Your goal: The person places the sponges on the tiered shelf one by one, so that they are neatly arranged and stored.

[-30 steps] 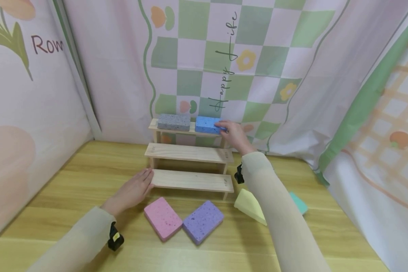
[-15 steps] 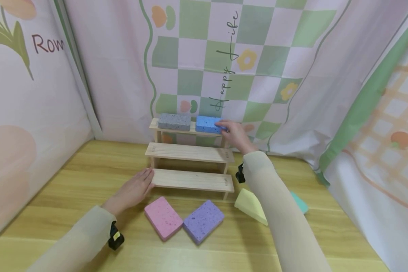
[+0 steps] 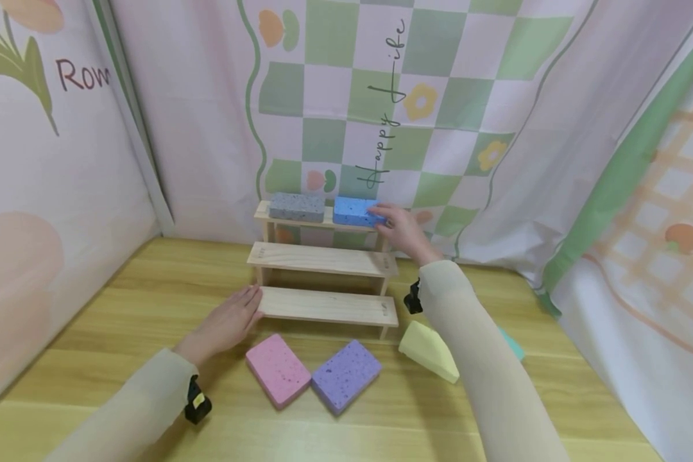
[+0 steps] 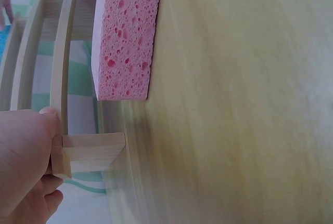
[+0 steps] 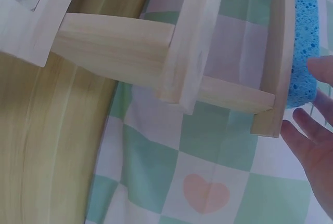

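In the head view, a stepped wooden rack (image 3: 323, 258) with three shelves stands at the back of the table. My left hand (image 3: 226, 326) grips the left end of its lowest shelf; in the left wrist view the fingers curl around the board's end. On the top shelf lie a grey sponge (image 3: 297, 207) and, to its right, a blue sponge (image 3: 352, 210). My right hand (image 3: 405, 231) pinches the blue sponge's right end. In the right wrist view, the thumb overlaps that sponge (image 5: 306, 42) and the other fingers spread around its end. Both lower shelves are bare.
A pink sponge (image 3: 277, 371) and a purple sponge (image 3: 346, 377) lie corner to corner before the rack. Farther right are a yellow sponge (image 3: 428, 351) and a teal one (image 3: 514, 344), partly hidden by my right sleeve. Printed curtains (image 3: 208, 128) surround the table.
My right wrist and forearm have shifted slightly to the right, showing more of the yellow sponge, while the fingers stay at the blue sponge. The left hand keeps its place.
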Tool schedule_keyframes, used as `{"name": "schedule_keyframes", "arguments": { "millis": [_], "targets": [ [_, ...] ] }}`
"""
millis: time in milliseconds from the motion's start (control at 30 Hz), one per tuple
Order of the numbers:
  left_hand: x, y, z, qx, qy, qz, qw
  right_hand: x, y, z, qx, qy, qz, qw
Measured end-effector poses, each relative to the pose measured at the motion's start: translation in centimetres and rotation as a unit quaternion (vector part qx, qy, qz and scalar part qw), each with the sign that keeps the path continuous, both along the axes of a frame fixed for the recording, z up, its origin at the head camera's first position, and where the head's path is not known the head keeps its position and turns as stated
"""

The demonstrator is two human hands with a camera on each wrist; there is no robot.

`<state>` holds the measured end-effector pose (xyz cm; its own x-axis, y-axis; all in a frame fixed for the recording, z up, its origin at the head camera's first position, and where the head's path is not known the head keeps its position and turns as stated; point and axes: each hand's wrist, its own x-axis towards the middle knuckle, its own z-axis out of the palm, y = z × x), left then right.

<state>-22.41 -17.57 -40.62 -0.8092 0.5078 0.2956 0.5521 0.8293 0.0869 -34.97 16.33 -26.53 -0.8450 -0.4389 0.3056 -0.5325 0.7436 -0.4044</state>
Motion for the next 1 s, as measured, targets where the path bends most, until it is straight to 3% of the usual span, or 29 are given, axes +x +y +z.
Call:
{"name": "schedule_keyframes", "arguments": {
  "millis": [333, 1000],
  "targets": [
    [-0.1, 0.0, -0.1, -0.006, -0.002, 0.002, 1.0, 1.6, 0.5, 0.4, -0.051, 0.019, 0.021, 0.9983],
    [0.1, 0.1, 0.0, -0.005, 0.0, 0.003, 1.0, 5.6, 2.2, 0.6, -0.073, 0.054, 0.076, 0.993]
  ]
}}
